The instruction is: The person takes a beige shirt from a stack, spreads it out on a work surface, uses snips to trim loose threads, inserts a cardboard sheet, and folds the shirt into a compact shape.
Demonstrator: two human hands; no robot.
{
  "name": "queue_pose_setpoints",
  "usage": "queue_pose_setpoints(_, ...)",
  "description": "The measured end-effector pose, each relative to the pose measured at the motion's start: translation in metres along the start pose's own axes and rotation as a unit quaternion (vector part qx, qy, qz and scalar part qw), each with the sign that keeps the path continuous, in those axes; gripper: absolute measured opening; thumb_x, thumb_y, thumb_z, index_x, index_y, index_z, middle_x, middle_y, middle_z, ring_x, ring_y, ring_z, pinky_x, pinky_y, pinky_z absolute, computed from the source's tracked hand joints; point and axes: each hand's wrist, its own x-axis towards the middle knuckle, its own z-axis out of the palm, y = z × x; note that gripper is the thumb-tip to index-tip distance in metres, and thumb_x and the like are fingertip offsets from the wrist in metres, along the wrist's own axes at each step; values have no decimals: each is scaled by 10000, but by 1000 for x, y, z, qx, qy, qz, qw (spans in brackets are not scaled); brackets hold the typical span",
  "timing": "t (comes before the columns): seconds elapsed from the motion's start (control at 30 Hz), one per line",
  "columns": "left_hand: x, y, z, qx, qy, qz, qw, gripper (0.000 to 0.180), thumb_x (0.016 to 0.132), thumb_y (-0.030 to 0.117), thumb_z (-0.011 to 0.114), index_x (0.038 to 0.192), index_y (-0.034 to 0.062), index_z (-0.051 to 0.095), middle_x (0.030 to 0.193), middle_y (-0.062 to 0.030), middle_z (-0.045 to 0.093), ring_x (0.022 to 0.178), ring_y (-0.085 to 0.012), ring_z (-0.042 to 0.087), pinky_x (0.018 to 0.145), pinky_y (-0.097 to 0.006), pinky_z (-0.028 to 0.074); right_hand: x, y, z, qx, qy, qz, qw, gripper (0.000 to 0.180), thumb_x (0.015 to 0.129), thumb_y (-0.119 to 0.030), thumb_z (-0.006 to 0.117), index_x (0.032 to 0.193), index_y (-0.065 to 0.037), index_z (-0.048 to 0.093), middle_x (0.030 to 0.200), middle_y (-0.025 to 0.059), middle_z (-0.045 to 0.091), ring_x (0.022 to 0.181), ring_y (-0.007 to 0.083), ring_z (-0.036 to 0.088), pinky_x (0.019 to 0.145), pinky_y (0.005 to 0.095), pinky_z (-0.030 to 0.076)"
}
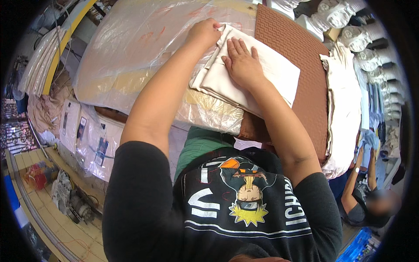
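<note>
Left hand: the left hand [204, 32] is curled shut, pinching the far corner of the folded cream cloth [253, 81].
Right hand: the right hand [241, 62] lies flat, fingers spread apart, pressing on top of the cloth just beside the left hand.
Cloth: folded in several layers under both hands, its near edge hanging toward the person.
Under the cloth: a clear plastic sheet [139, 48] left of the hands, a brown textured mat [301, 48] right of them.
Beyond the right hand: 1 stack of cream fabric [345, 100] past the mat's edge.
Further right: another person [369, 192], well apart.
</note>
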Motion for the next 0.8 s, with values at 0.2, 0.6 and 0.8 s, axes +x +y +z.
queue_pose_setpoints(0.2, -122, 13, -72, -12, -98, -143, 985, 382, 792, 355, 663, 998, 34, 637, 914, -136, 665, 844, -258, 637, 755, -336, 493, -2, -3, -2, -32, 51, -19, 998, 526, 954, -345, 349, 1377, -33, 363, 1455, 112, 330, 1356, 265, 279, 1089, 493, 212)
queue_pose_setpoints(0.6, -150, 30, -66, 117, -154, -145, 970, 399, 768, 348, 693, 957, 3, 629, 828, -125, 661, 793, -274, 639, 718, -353, 489, -40, -39, -8, 37, 37, -36, 998, 1068, 745, -734, 458, 1358, 120, 272, 1420, 266, 275, 1353, 381, 209, 1085, 529, 146)
queue_pose_setpoints(0.8, -151, 28, -59, 55, -98, -137, 984, 367, 777, 345, 674, 958, 27, 640, 855, -155, 661, 819, -269, 644, 730, -361, 486, -43, -39, -17, 7, -28, -65, 997, 1335, 545, -862, 521, 1396, 112, 189, 1466, 288, 180, 1391, 400, 108, 1096, 555, 81)
